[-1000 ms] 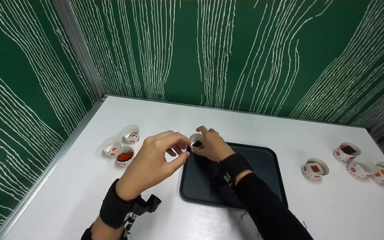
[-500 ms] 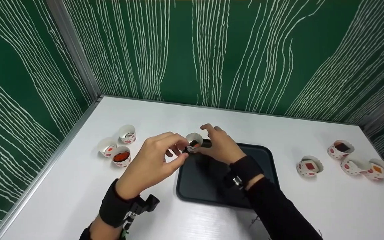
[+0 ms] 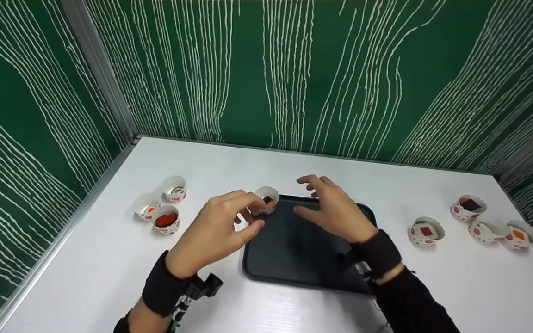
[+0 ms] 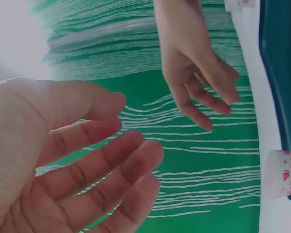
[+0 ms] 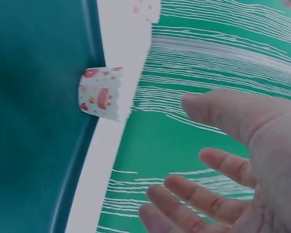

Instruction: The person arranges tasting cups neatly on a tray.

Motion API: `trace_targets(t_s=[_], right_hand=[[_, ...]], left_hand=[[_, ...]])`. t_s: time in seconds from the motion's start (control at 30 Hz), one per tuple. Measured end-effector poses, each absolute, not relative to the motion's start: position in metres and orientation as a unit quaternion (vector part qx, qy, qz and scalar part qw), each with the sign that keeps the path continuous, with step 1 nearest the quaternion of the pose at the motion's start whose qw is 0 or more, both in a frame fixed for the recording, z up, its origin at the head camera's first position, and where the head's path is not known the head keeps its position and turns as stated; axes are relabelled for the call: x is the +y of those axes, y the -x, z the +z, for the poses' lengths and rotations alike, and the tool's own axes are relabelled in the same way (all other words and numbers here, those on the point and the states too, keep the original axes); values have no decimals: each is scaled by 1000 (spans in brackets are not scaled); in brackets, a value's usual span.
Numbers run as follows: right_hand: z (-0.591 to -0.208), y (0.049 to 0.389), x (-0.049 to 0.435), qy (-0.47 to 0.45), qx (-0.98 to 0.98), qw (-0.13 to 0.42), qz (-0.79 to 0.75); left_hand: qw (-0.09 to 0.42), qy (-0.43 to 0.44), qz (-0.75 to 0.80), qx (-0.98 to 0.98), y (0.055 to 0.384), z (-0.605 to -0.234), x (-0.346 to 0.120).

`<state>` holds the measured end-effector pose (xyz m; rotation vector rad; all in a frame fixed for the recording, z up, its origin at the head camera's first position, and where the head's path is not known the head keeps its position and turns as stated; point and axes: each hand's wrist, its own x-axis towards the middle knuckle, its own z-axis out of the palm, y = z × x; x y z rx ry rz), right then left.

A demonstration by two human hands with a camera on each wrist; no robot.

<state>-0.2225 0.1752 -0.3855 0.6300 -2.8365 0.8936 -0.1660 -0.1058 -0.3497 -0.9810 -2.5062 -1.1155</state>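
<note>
The right hand, relaxed and empty, has drawn away from the paper cup, which stands just beyond the left hand, also empty, fingers loose.

From above and behind the left hand and right hand, the head view looks forward and down across the tabletop; each wrist view sits close on its own hand's palm side, facing the green wall, both catching the cup between the hands
</note>
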Motion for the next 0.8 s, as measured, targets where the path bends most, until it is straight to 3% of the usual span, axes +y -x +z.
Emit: trace_targets(t_s=[0.8], right_hand=[[-356,134,250,-202,-932,66,293]], left_hand=[[73,347,-369,-859,165,-358,-101]])
